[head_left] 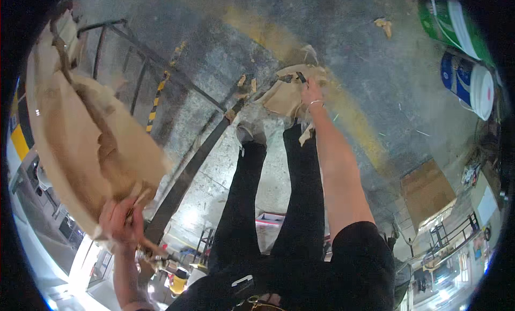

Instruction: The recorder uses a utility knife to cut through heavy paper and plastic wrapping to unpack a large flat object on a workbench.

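My left hand [122,222] is closed round the lower edge of a large, crumpled sheet of brown paper [75,134]. The sheet rises along the left side, with a ragged tear down its length. Low over the floor, my right hand [311,92] reaches forward with its fingers closed at a torn piece of brown paper [283,98]. A short dark sliver shows beside those fingers; I cannot make out what it is. The torn paper lies just ahead of my feet and partly hides my right shoe. Blur softens both hands.
A dark metal bar [190,169] slants between the left sheet and my legs, joined to a frame [155,61]. A green bucket [448,24] and a blue bucket [461,78] lie at right, above a cardboard box [427,194]. A paper scrap [384,27] lies far off.
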Motion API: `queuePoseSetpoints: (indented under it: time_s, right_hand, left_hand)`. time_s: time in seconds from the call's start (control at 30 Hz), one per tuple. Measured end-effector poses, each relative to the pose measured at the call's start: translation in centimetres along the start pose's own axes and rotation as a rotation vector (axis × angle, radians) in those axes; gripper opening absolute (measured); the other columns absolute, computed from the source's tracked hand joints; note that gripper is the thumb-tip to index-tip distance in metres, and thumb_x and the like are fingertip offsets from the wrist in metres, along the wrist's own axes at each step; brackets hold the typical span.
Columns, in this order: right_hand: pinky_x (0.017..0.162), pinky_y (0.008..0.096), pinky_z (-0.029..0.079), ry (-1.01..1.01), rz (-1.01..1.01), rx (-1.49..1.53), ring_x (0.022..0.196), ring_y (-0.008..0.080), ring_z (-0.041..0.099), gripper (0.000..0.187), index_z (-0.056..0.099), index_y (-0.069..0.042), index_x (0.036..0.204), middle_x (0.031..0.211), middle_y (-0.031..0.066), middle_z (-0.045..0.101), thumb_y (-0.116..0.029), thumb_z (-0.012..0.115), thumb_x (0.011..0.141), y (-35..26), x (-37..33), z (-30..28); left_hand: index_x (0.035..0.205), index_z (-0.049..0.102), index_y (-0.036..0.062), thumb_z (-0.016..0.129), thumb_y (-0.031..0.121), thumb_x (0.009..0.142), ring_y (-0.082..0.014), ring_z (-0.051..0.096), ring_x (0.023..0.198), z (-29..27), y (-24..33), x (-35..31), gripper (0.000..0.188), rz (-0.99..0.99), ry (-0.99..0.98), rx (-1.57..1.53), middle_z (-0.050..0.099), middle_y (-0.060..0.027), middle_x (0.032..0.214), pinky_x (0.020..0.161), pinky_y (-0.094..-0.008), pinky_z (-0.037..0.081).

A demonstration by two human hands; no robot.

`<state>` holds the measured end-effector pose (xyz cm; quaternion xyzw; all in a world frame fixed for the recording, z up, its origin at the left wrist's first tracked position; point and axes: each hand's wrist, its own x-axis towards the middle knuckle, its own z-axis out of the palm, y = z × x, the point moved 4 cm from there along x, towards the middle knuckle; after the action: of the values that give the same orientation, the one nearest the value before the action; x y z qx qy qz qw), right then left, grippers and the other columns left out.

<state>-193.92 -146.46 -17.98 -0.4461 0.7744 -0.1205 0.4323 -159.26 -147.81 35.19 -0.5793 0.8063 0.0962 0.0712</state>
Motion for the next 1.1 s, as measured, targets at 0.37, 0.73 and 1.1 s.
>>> queuePoseSetpoints:
  time_s: [0.37, 0.73, 1.1]
  right_hand:
    - [0.088, 0.0379, 0.042, -0.238, -0.085, -0.270, 0.104, 0.0304, 0.049, 0.023, 0.065, -0.013, 0.101, 0.100, 0.0103, 0.063, -0.021, 0.058, 0.081, 0.5, 5.6, 6.6]
    - [0.089, 0.0407, 0.041, -0.212, -0.229, -0.353, 0.103, 0.0306, 0.053, 0.017, 0.069, -0.013, 0.089, 0.104, 0.0144, 0.060, -0.023, 0.060, 0.078, -2.2, 4.2, -2.7]
    - [0.088, 0.0405, 0.042, -0.092, -0.126, -0.052, 0.104, 0.0367, 0.053, 0.043, 0.052, 0.000, 0.116, 0.114, 0.0229, 0.054, -0.024, 0.053, 0.080, -9.5, -3.9, -16.0]
  left_hand:
    - [0.077, 0.061, 0.0039, 0.064, 0.018, 0.075, -0.0250, 0.049, 0.053, 0.0, -1.3, -0.3, 0.015, -0.033, -0.071, 0.093, 0.053, -0.0093, 0.063, 0.049, -0.0345, 0.037]
    - [0.074, 0.062, 0.0063, 0.067, 0.008, 0.067, -0.0252, 0.050, 0.054, 0.2, 0.1, 1.9, 0.009, -0.064, -0.070, -0.058, 0.051, -0.0074, 0.060, 0.050, -0.0343, 0.040]
    - [0.072, 0.058, 0.0122, 0.061, 0.027, 0.077, -0.0286, 0.057, 0.063, 1.9, -1.3, 0.8, 0.016, -0.090, -0.051, -0.144, 0.058, -0.0072, 0.069, 0.057, -0.0415, 0.045]
